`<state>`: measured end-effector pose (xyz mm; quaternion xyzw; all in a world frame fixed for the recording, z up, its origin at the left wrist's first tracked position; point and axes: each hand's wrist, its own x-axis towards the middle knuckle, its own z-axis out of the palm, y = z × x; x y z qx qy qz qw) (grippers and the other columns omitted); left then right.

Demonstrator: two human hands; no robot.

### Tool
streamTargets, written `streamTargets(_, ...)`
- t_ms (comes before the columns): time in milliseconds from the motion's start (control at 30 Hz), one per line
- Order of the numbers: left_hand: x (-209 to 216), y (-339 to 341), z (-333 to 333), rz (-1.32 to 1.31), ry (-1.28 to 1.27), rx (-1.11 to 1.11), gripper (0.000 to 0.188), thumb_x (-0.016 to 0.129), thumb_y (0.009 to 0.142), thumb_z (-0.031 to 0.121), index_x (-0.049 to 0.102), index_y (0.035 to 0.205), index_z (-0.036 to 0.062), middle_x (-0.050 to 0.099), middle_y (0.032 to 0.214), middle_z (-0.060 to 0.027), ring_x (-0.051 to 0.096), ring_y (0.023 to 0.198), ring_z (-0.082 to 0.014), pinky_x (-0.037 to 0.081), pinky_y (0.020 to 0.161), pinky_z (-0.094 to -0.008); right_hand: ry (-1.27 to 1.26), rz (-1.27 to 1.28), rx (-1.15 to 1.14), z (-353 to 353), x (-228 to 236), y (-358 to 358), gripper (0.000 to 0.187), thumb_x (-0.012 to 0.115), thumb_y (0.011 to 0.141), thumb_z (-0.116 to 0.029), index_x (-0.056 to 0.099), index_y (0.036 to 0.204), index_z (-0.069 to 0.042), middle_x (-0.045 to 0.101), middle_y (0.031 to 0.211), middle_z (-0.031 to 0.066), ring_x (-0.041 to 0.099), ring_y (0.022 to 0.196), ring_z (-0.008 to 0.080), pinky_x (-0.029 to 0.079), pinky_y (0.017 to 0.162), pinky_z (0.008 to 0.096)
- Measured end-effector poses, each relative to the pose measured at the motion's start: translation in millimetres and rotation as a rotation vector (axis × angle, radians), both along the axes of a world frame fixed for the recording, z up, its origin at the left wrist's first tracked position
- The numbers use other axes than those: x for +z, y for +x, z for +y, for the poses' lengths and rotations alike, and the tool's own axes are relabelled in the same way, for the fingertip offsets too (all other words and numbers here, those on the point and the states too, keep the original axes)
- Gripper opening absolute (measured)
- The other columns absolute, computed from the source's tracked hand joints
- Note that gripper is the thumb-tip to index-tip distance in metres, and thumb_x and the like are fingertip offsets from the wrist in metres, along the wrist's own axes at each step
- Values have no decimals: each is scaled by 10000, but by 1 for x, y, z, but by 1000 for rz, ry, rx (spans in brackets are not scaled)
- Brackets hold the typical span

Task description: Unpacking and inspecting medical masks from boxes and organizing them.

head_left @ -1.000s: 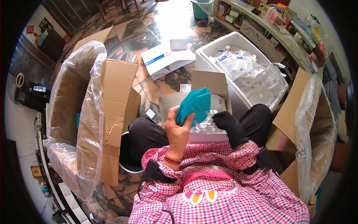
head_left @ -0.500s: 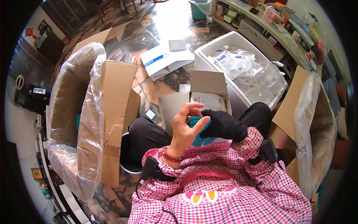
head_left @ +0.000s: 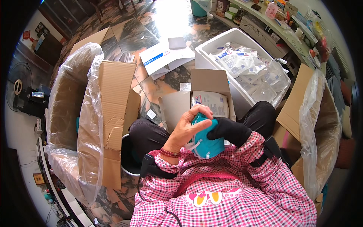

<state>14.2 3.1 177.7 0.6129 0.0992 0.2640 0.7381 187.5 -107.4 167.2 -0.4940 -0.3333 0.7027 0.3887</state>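
A teal cup-shaped face mask (head_left: 209, 144) with white straps is held just above my lap. My bare left hand (head_left: 184, 130), with a red bead bracelet at the wrist, closes around its left side, fingers over the top. In a black glove, my right hand (head_left: 231, 132) grips the mask from the right; its thumb presses on the teal surface and its other fingers are partly hidden. Right beyond the hands stands an open small carton (head_left: 210, 80). White printed packets (head_left: 213, 102) lie inside it.
A white foam box (head_left: 204, 56) of clear-and-white packets (head_left: 242, 62) stands at far right. Plastic-lined cardboard boxes flank me, one at left (head_left: 117, 102) and one at right (head_left: 295, 109). A dark bin (head_left: 128, 159) sits by my left knee. A flattened white carton (head_left: 155, 62) lies ahead.
The mask has turned and risen into fuller view between my hands, showing its teal face and straps. My right hand has shifted slightly right, its thumb now on the mask.
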Motion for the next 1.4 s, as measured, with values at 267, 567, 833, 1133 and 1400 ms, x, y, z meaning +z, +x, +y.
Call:
streamTargets(267,-14,-5,-1,270,-17,285,366,660,986,196,559,1293,24,645,924,-30,560,806,-98,456,751,-252,-57,-109,-253,5,-11,5,424,804,824,-232,691,1155,6,722,1010,91,671,929,171,525,881,341)
streamTargets(567,-20,1,-22,256,422,403,506,627,987,115,427,1442,20,678,1080,-182,669,945,-252,517,845,-338,-114,307,-443,6,13,14,409,747,885,-246,661,1193,9,711,1090,103,668,1005,199,521,922,344)
streamTargets(833,-22,-18,-18,420,616,258,382,587,1003,132,494,1357,25,683,926,-214,673,835,-392,528,752,-413,-137,-96,-285,2,39,25,355,692,911,-162,654,1190,54,719,1070,157,713,944,255,577,889,384)
streamTargets(1133,-20,-75,19,615,1224,303,187,600,979,170,485,937,28,603,773,-133,646,725,-323,518,603,-413,-7,-177,-429,-11,65,85,278,645,902,-53,673,1147,76,729,1009,180,738,860,249,613,820,371)
streamTargets(1400,-7,-80,8,593,1180,211,134,614,949,90,501,962,19,585,820,-157,632,831,-340,515,657,-417,45,-66,-423,-10,66,73,290,614,947,-121,662,1157,73,724,1033,162,732,865,243,609,818,373)
